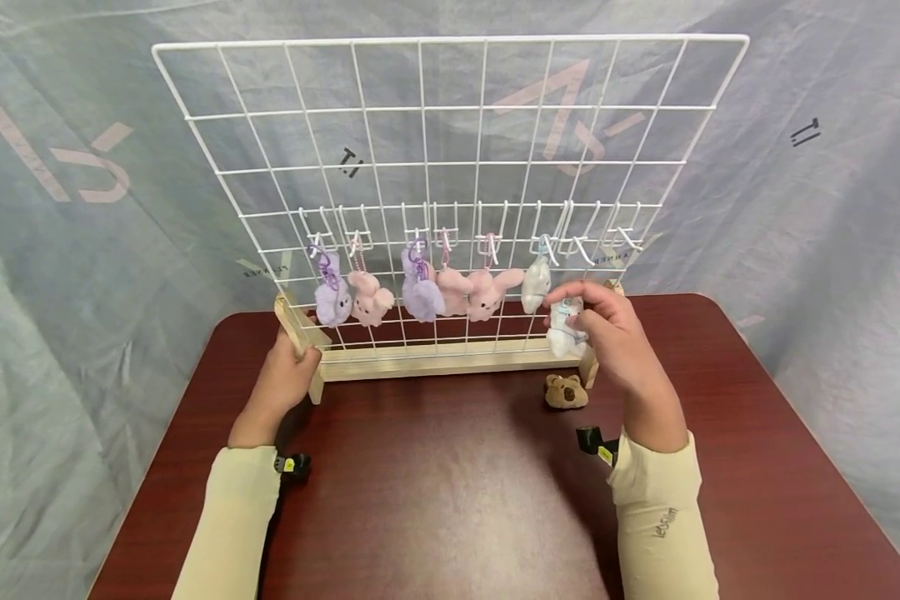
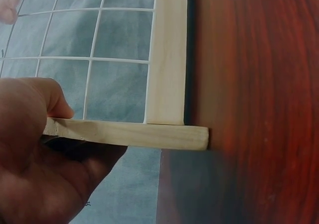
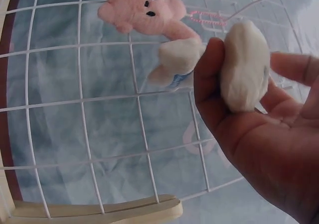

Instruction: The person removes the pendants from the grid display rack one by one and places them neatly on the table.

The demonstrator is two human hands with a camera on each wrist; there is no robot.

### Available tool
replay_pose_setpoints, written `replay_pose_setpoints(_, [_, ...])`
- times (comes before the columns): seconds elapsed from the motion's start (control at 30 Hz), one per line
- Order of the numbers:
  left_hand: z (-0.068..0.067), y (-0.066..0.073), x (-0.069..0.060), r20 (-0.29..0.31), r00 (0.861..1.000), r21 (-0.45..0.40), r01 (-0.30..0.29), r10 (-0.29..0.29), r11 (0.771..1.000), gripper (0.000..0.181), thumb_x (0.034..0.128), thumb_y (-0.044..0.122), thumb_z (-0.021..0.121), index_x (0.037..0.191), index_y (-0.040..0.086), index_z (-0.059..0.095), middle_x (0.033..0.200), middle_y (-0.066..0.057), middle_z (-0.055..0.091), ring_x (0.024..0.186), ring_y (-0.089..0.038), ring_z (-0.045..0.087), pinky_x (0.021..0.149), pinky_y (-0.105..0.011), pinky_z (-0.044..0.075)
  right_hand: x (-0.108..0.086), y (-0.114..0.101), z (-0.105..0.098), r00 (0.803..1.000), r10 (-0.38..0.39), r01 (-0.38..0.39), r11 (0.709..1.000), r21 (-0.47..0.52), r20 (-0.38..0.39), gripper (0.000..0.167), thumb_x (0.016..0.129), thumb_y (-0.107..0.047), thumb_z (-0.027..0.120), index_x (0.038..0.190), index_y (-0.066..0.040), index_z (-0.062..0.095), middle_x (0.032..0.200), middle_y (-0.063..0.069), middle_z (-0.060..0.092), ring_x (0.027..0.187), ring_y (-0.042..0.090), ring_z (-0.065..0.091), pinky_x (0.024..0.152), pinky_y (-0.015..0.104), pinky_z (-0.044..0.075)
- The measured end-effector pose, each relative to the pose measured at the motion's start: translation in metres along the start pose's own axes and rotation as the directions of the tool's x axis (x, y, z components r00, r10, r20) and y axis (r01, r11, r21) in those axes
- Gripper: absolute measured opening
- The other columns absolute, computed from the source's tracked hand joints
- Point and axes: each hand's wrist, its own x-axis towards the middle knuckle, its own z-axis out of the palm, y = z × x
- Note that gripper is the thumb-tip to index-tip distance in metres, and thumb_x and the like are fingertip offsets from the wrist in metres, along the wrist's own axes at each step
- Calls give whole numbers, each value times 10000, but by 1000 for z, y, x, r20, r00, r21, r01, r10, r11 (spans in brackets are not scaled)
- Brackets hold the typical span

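My left hand (image 1: pixel 283 375) grips the wooden side post (image 1: pixel 297 329) of the rack, thumb on one face and fingers behind, as the left wrist view also shows. My right hand (image 1: pixel 613 333) holds a white plush (image 1: pixel 565 336) between thumb and fingers, just below the hooks at the right of the white wire grid (image 1: pixel 450 163). In the right wrist view the white plush (image 3: pixel 244 67) lies between the fingers and thumb. Left of it hangs another white plush (image 1: pixel 536 285) on a hook, beside a pink plush (image 1: pixel 486 296).
Further left hang purple plushes (image 1: pixel 333 300) and more pink ones (image 1: pixel 370 298). Bare hooks (image 1: pixel 581 250) stick out above my right hand. A brown bear-like plush (image 1: pixel 566 392) lies on the dark red table (image 1: pixel 450 483) near the rack's right foot. Grey cloth surrounds the table.
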Motion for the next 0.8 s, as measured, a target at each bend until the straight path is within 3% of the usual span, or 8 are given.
replay_pose_setpoints(0.13, [0, 0, 1, 6, 1000, 5, 3, -3, 1000, 565, 1048, 92, 475, 1572, -15, 292, 1416, -341, 584, 1134, -402, 606, 963, -581, 511, 1, 3, -1, 998, -6, 7, 1000, -10, 60, 285, 898, 142, 574, 1134, 40, 698, 1075, -82, 692, 660, 36, 459, 637, 221, 416])
replay_pose_setpoints(0.23, [1, 0, 1, 9, 1000, -4, -2, 2, 1000, 580, 1052, 83, 477, 1589, -9, 277, 1467, -337, 558, 1193, -408, 599, 1002, -594, 503, 2, 5, -1, 998, 5, -2, 998, -62, 60, 200, 939, 73, 663, 1131, 37, 705, 951, -89, 663, 532, 58, 338, 537, 247, 357])
replay_pose_setpoints(0.37, [2, -2, 2, 10, 1000, -18, -6, 6, 1000, 596, 1052, 72, 466, 1602, -6, 252, 1476, -343, 547, 1238, -418, 586, 1040, -613, 485, 2, 7, -3, 997, 51, -43, 988, -150, 51, 166, 975, -69, 732, 1133, -33, 772, 874, -53, 697, 545, 91, 349, 508, 276, 340])
replay_pose_setpoints(0.43, [3, -2, 2, 7, 1000, -22, -8, 8, 1000, 592, 1050, 71, 461, 1598, -6, 251, 1466, -342, 551, 1243, -419, 585, 1043, -615, 482, 2, 7, -4, 995, 76, -64, 981, -183, 59, 190, 982, -120, 744, 1156, -67, 797, 954, -6, 768, 578, 76, 372, 519, 266, 357])
replay_pose_setpoints(0.57, [3, -2, 2, 5, 1000, -45, -27, 27, 999, 610, 1047, 43, 461, 1614, 3, 239, 1559, -309, 496, 1318, -418, 561, 1079, -611, 461, 3, 10, -4, 992, 94, -73, 971, -226, 85, 233, 1000, -170, 733, 1209, -97, 805, 1182, 96, 802, 855, -53, 627, 722, 152, 497])
replay_pose_setpoints(0.67, [3, -2, 2, 6, 999, -55, -39, 39, 998, 621, 1042, 26, 459, 1619, 4, 230, 1599, -293, 462, 1350, -415, 541, 1094, -609, 448, 5, 14, -4, 991, 90, -66, 973, -220, 100, 247, 1020, -171, 705, 1233, -85, 796, 1239, 136, 784, 1122, -73, 670, 930, 126, 518])
replay_pose_setpoints(0.8, [2, -2, 2, 2, 999, -51, -42, 42, 998, 607, 1034, 28, 456, 1599, -18, 241, 1539, -324, 503, 1315, -414, 545, 1088, -608, 445, 7, 18, -5, 990, 97, -73, 972, -222, 98, 261, 1053, -188, 656, 1260, -97, 785, 1274, 126, 772, 1178, -62, 659, 999, 124, 494])
